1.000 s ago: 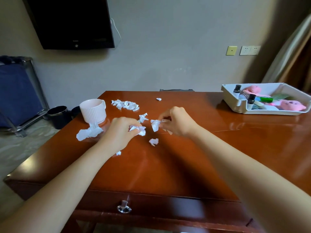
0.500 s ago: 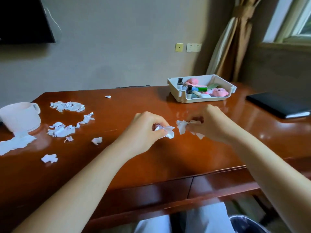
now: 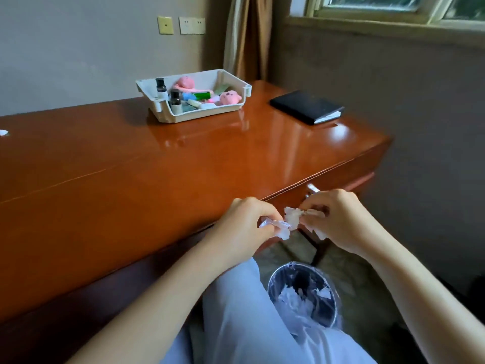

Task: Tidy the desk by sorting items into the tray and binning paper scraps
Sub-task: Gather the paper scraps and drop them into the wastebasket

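Note:
My left hand (image 3: 242, 227) and my right hand (image 3: 338, 219) each pinch white paper scraps (image 3: 290, 222), held close together past the desk's front edge. Below them on the floor stands a round bin (image 3: 301, 298) lined with clear plastic, with several white scraps inside. On the far side of the desk (image 3: 131, 179) sits a white tray (image 3: 199, 114) filled with small bottles, pink plush toys and other small items. One lone scrap (image 3: 3, 132) lies at the left border of the view.
A black notebook (image 3: 307, 107) lies at the desk's right end. A drawer handle (image 3: 312, 190) sticks out just behind my right hand. My light trousers (image 3: 236, 324) sit beside the bin. Wall, curtain and window stand to the right.
Both hands have carried the scraps from over the desk's middle to the right, off the front edge and above the bin. The view swung right, so the cup and loose scraps left the frame.

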